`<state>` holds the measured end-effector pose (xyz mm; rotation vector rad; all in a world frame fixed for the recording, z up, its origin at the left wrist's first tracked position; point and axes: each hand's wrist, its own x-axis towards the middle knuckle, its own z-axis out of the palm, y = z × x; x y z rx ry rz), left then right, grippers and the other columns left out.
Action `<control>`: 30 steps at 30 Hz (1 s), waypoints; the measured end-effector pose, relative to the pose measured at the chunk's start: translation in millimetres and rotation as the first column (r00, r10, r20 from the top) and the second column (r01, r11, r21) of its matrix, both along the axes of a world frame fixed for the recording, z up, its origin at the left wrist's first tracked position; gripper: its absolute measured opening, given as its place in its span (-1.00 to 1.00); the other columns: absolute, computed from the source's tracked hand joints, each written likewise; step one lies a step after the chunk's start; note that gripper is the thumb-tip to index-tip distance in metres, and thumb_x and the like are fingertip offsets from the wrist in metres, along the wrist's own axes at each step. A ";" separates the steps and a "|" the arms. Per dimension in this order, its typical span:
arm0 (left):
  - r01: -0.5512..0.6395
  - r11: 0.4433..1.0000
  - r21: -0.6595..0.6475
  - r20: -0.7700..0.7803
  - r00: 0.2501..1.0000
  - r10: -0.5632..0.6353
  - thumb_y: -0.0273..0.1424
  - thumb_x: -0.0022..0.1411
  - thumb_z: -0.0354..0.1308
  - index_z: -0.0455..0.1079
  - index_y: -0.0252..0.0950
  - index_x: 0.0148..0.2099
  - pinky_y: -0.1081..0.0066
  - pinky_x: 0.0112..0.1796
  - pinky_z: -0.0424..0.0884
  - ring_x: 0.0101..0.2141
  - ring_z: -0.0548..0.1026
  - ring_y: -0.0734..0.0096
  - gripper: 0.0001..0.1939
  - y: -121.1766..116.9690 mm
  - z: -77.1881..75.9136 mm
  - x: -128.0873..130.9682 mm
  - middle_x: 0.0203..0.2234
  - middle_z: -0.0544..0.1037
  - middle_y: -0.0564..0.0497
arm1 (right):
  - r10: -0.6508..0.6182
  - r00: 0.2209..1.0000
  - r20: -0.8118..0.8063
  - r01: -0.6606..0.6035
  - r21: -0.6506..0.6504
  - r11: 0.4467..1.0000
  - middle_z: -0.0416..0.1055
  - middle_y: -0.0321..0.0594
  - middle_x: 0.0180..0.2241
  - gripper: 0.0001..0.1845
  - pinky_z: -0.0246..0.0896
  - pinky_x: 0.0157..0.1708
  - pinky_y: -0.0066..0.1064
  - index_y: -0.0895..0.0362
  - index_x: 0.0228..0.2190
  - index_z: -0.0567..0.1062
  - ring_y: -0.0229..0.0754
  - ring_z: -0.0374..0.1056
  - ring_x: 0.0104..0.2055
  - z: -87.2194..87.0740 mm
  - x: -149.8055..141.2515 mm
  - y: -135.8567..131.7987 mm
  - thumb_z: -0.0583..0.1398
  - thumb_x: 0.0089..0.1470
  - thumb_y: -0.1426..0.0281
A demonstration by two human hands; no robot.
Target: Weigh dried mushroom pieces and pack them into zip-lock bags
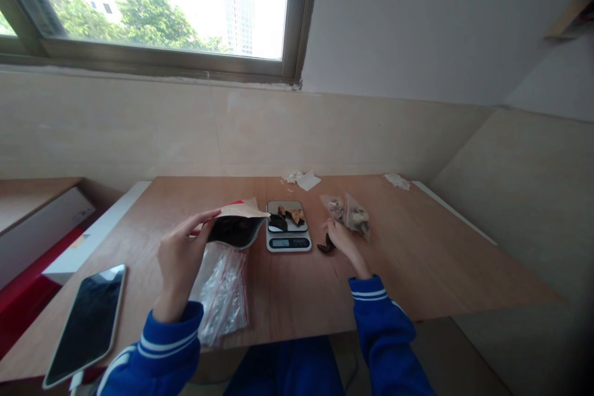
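The pouch [239, 210] stands tilted just left of the kitchen scale [288, 249], its dark mouth gaping towards the wearer and its right corner close against the scale's edge. The left hand [180, 257] is closed on the pouch's rim, thumb and fingers pinching it at the upper left. On the scale's plate lie several dried pieces [296, 216], some black, some tan; the display is lit, but its figures are too small to read.

Just right of the scale, the right hand [344, 240] is low over the worktop [440, 260], its fingers curled narrow beside a dark curled piece [325, 246] (whether they grip it, I cannot tell).

To handle this well, I would keep the pouch's corner off the plate, since a touch there could upset the reading. A light pinch should suit the pieces, which look brittle; laying each inside the plate's edge, then lifting the fingers away, should let the display settle.

Beyond the right hand are clear bags with pale contents [358, 218]; below the pouch, flat zip bags [223, 297]. Farther left lies a dark-screened tablet [88, 315], and white scraps [309, 180] lie near the wall.
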<state>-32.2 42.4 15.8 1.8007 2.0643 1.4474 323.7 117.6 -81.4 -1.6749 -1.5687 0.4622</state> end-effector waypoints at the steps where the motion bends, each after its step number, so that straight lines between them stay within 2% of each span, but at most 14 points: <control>1: -0.006 1.000 -0.003 0.001 1.000 0.006 -0.20 0.23 0.14 0.59 -0.05 -0.15 0.47 -0.42 0.32 -0.44 0.57 0.39 -0.77 -0.4 -0.1 0.5 -0.39 0.66 0.11 | 0.020 0.997 -0.074 -0.020 -0.005 1.000 0.48 -0.05 -0.57 -0.40 0.32 -0.41 -0.27 0.12 -0.59 0.52 -0.04 0.45 -0.45 3.0 -5.9 1.2 -0.07 0.21 0.05; 3: -0.015 1.000 -0.008 0.005 1.000 0.015 -0.19 0.23 0.14 0.60 -0.06 -0.15 0.47 -0.43 0.31 -0.44 0.57 0.38 -0.76 -1.1 -0.3 1.2 -0.43 0.65 0.10 | 0.039 0.970 -0.241 -0.062 -0.090 0.994 0.36 -0.20 -0.68 -0.37 0.22 -0.58 -0.36 0.12 -0.53 0.55 -0.13 0.33 -0.60 7.3 -18.4 1.9 -0.04 0.17 -0.07; 5: -0.014 1.000 -0.010 0.007 1.000 0.015 -0.18 0.22 0.14 0.60 -0.07 -0.15 0.47 -0.42 0.31 -0.44 0.56 0.38 -0.75 -1.8 -0.2 1.2 -0.43 0.65 0.09 | 0.046 0.898 -0.437 -0.140 -0.186 0.972 0.19 -0.34 -0.76 -0.35 0.01 -0.73 -0.46 0.12 -0.46 0.55 -0.25 0.15 -0.72 9.6 -29.9 1.4 0.02 0.09 -0.17; 8: -0.008 1.000 -0.021 0.014 1.000 0.008 -0.17 0.22 0.14 0.60 -0.07 -0.15 0.47 -0.40 0.32 -0.44 0.56 0.38 -0.74 -2.6 0.6 -0.4 -0.39 0.66 0.08 | 0.063 0.776 -0.627 -0.268 -0.238 0.933 0.14 -0.43 -0.74 -0.37 -0.20 -0.78 -0.54 0.13 -0.41 0.51 -0.34 0.03 -0.74 10.2 -41.8 0.8 0.14 -0.04 -0.21; 11: -0.018 0.999 -0.030 0.013 1.000 0.018 -0.16 0.22 0.13 0.60 -0.08 -0.14 0.47 -0.40 0.32 -0.44 0.56 0.36 -0.73 -2.5 1.2 -1.9 -0.40 0.66 0.07 | 0.082 0.696 -0.713 -0.318 -0.204 0.926 0.27 -0.38 -0.65 -0.45 -0.14 -0.77 -0.55 0.13 -0.41 0.48 -0.34 0.14 -0.67 9.3 -46.0 1.4 0.24 -0.09 -0.13; 15: -0.023 1.000 -0.014 0.005 1.000 0.023 -0.17 0.22 0.14 0.60 -0.09 -0.13 0.47 -0.42 0.31 -0.45 0.56 0.36 -0.73 -1.5 0.4 -1.7 -0.46 0.64 0.08 | 0.082 0.643 -0.762 -0.308 -0.159 0.938 0.48 -0.22 -0.43 -0.55 0.19 -0.61 -0.49 0.13 -0.38 0.50 -0.22 0.37 -0.46 6.0 -41.9 2.0 0.35 -0.16 0.01; 17: -0.022 1.000 -0.004 0.002 1.000 0.022 -0.17 0.23 0.14 0.60 -0.09 -0.14 0.48 -0.43 0.31 -0.46 0.56 0.37 -0.73 -1.3 0.0 -1.3 -0.46 0.64 0.08 | 0.097 0.665 -0.740 -0.283 -0.129 0.950 0.52 -0.17 -0.35 -0.55 0.31 -0.50 -0.42 0.12 -0.34 0.51 -0.15 0.43 -0.36 3.5 -38.3 2.9 0.38 -0.20 0.08; 19: -0.017 1.000 -0.002 0.004 1.000 0.017 -0.17 0.23 0.13 0.60 -0.09 -0.14 0.47 -0.43 0.32 -0.46 0.56 0.37 -0.73 -1.0 -0.3 -1.2 -0.45 0.64 0.07 | 0.123 0.728 -0.674 -0.228 -0.069 0.971 0.53 -0.14 -0.31 -0.57 0.35 -0.37 -0.36 0.13 -0.33 0.52 -0.11 0.44 -0.29 1.2 -36.4 5.0 0.38 -0.21 0.13; 23: -0.007 1.000 -0.008 0.025 1.000 0.007 -0.15 0.23 0.13 0.59 -0.08 -0.13 0.46 -0.41 0.34 -0.44 0.57 0.35 -0.72 -0.5 -1.3 -2.0 -0.43 0.65 0.08 | 0.183 0.848 -0.497 -0.126 0.147 0.981 0.53 -0.13 -0.26 -0.67 0.35 -0.16 -0.27 0.13 -0.31 0.51 -0.11 0.45 -0.21 1.0 -43.1 9.5 0.35 -0.13 0.22; 27: -0.016 1.000 -0.018 0.033 0.999 0.016 -0.14 0.21 0.14 0.59 -0.05 -0.12 0.46 -0.40 0.33 -0.43 0.57 0.35 -0.73 -1.1 -3.2 -3.3 -0.44 0.64 0.09 | 0.319 0.921 -0.225 -0.245 0.302 0.921 0.53 -0.16 -0.21 -0.84 0.30 -0.07 -0.23 0.08 -0.25 0.53 -0.10 0.44 -0.13 2.8 -57.5 7.7 0.22 0.07 0.37; 30: 0.000 1.000 -0.012 0.030 1.000 0.000 -0.14 0.21 0.15 0.59 -0.05 -0.12 0.47 -0.40 0.33 -0.44 0.56 0.38 -0.73 -2.5 -3.3 -3.9 -0.41 0.65 0.10 | 0.351 0.936 -0.034 -0.322 0.329 0.888 0.53 -0.19 -0.24 -0.84 0.28 -0.03 -0.22 0.04 -0.30 0.57 -0.08 0.43 -0.11 -2.3 -64.2 3.6 0.19 0.10 0.46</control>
